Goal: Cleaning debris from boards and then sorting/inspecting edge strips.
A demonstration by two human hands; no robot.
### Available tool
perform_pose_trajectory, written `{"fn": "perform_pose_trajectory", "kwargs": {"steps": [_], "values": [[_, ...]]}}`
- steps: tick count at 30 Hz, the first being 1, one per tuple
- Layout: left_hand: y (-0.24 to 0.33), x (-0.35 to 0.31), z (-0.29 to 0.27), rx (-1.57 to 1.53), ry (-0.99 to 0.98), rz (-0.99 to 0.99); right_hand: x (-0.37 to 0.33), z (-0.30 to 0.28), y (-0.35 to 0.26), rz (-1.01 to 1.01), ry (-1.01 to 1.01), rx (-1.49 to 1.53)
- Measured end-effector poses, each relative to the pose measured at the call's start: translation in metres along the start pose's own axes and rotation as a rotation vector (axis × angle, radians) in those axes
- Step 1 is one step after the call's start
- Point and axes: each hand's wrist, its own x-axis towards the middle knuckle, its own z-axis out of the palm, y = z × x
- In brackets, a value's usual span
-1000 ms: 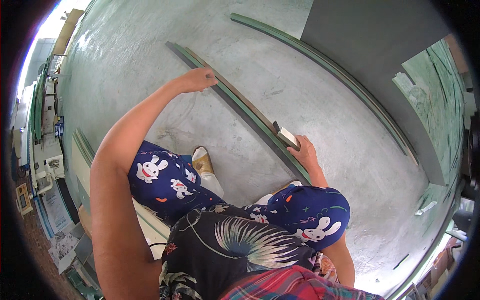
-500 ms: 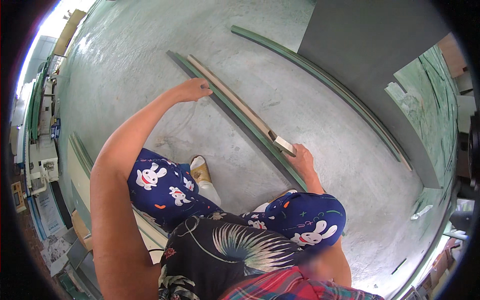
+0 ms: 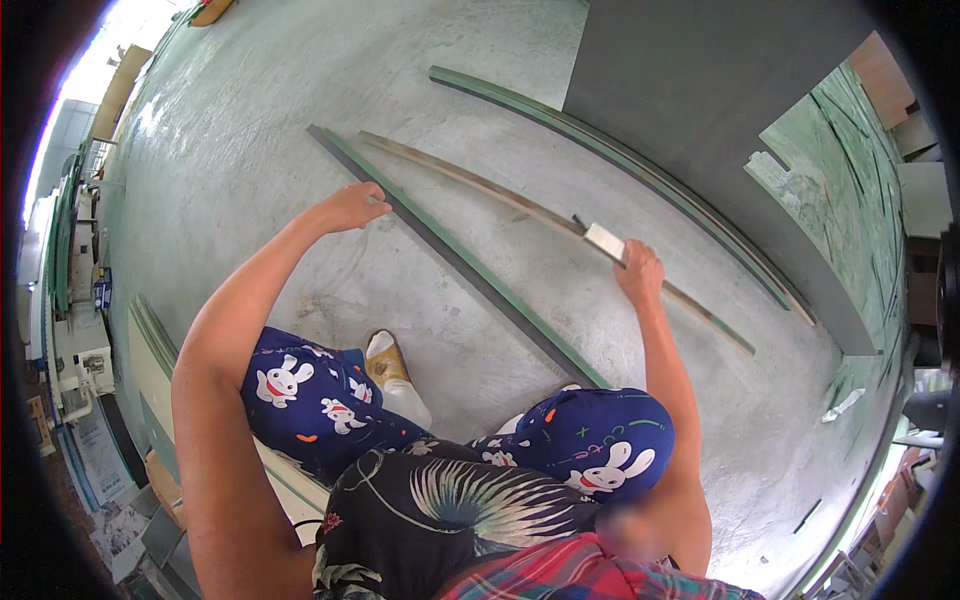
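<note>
My right hand (image 3: 640, 272) is closed around a long, narrow wooden strip (image 3: 480, 186). A pale, block-shaped tool (image 3: 605, 242) with a dark piece sticking up is also at its fingers, lying against the strip; its exact kind I cannot make out. My left hand (image 3: 352, 208) has curled fingers beside a long dark strip with a green edge (image 3: 455, 257), which lies on the floor. Whether those fingers pinch anything small is hidden. The dark strip runs from the upper left down to my right knee.
More long green and brown strips (image 3: 610, 150) lie on the concrete floor (image 3: 250, 130) beyond, along a large dark grey panel (image 3: 700, 80). A green-streaked sheet (image 3: 840, 190) is at the right. Stacked boards and tools (image 3: 85, 370) line the left side.
My right hand has moved up and right with the wooden strip and the pale tool. The strip has swung away from the dark green-edged one. My left hand stays by the dark strip.
</note>
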Motion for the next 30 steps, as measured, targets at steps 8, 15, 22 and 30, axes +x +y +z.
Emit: {"fn": "perform_pose_trajectory", "kwargs": {"steps": [8,15,22,30], "values": [[0.002,-0.010,0.005,0.060,-0.060,-0.064,0.029,-0.001,0.066,0.124,0.099,-0.101],[-0.014,-0.022,0.011,0.021,-0.044,-0.132,0.058,-0.001,0.094,0.164,0.150,-0.158],[-0.009,-0.022,0.016,0.044,-0.030,-0.134,0.076,-0.002,0.099,0.231,0.171,-0.248],[-0.006,-0.015,0.013,0.102,-0.077,-0.079,-0.008,0.025,-0.010,0.177,0.009,0.294]]}}
